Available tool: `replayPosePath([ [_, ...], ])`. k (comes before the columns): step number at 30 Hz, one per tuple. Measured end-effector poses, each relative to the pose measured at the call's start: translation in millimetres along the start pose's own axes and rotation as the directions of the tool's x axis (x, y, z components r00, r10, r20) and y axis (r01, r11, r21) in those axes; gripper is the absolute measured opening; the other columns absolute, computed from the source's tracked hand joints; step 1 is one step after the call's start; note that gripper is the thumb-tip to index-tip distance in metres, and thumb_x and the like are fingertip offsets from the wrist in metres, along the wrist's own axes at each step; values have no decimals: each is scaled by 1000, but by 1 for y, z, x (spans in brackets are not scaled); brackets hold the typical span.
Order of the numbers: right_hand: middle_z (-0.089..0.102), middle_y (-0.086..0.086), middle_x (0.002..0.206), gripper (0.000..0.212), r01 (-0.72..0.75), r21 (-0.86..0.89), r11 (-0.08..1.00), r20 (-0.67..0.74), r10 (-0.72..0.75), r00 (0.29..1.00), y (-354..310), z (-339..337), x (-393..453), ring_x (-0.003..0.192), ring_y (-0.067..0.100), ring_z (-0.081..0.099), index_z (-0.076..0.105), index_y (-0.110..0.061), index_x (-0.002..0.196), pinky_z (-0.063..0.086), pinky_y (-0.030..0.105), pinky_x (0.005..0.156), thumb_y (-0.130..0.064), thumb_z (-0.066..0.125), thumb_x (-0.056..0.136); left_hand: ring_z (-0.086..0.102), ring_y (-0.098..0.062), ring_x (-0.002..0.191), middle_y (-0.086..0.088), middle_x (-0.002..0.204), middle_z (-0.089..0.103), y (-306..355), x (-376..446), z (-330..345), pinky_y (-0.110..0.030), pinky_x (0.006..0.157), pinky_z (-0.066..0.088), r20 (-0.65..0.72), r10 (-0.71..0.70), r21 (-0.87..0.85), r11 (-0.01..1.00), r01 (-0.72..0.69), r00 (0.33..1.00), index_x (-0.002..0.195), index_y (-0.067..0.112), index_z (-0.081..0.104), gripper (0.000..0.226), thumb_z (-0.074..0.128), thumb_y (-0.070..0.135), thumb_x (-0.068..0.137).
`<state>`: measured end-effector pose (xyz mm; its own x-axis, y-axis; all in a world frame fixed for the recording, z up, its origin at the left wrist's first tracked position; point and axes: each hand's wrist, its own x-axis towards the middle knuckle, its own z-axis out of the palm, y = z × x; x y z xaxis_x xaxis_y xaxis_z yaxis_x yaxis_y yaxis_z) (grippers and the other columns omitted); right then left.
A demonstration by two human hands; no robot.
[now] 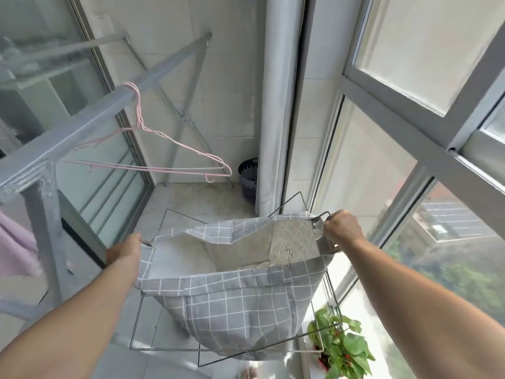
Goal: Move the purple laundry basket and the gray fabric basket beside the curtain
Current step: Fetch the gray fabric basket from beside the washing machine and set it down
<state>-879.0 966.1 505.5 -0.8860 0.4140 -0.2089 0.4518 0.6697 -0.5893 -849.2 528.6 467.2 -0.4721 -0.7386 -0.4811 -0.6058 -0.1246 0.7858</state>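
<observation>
- Hands hold the gray fabric basket up in the air, over the floor.
- The left hand grips the left edge of the basket. Its fingers are closed on the cloth and wire there.
- The right hand grips the right top corner. Its fingers are wrapped around the wire frame at that corner.
- The basket is gray cloth with thin white squares. It hangs open and saggy inside the thin wire frame.
- The purple laundry basket stands on the floor in the far corner. It is just beside the white curtain, and the curtain hides part of it.
- The curtain hangs down straight, between the tiled wall and the window.
- A metal drying rack fills the left side. Its legs cross in front of the far wall.
- A pink hanger hangs from the rack bar, between the hands and the far corner.
- A pink cloth hangs at the far left edge.
- A green plant in a red pot sits low on the right, by the window, just beside the wire frame.
- The floor between the held basket and the curtain looks open.
</observation>
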Motion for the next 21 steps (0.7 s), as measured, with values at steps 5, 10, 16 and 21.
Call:
replayPosePath([
  [5,64,16,79,15,-17,14,1000,-8,18,1000,-39,1,55,79,31,65,66,-4,76,46,30,64,-15,62,86,63,-37,104,-19,118,65,41,29,48,-45,86,53,-11,-19,-36,999,18,1000,117,-1,61,59,63,39,74],
  [10,64,12,75,15,-47,-45,998,-23,46,999,-62,23,93,60,20,54,69,-3,82,41,24,54,-4,56,88,61,-40,109,-21,124,62,57,60,72,-51,93,51,-40,-44,-15,999,44,998,122,-2,59,66,59,43,74],
  [16,71,16,82,13,12,-46,999,26,-11,1000,-103,50,140,76,32,69,67,-4,71,55,37,65,-11,59,78,59,-39,113,-19,128,60,66,83,86,-44,93,50,-92,-121,-44,992,117,988,126,-3,55,59,60,35,82],
  [21,62,14,76,24,78,-48,996,99,-73,992,-149,63,185,75,29,61,58,-2,70,49,33,65,-16,58,90,59,-43,112,-23,130,60,73,108,100,-48,94,49,-179,-185,-57,982,178,966,125,-4,56,60,59,35,79],
])
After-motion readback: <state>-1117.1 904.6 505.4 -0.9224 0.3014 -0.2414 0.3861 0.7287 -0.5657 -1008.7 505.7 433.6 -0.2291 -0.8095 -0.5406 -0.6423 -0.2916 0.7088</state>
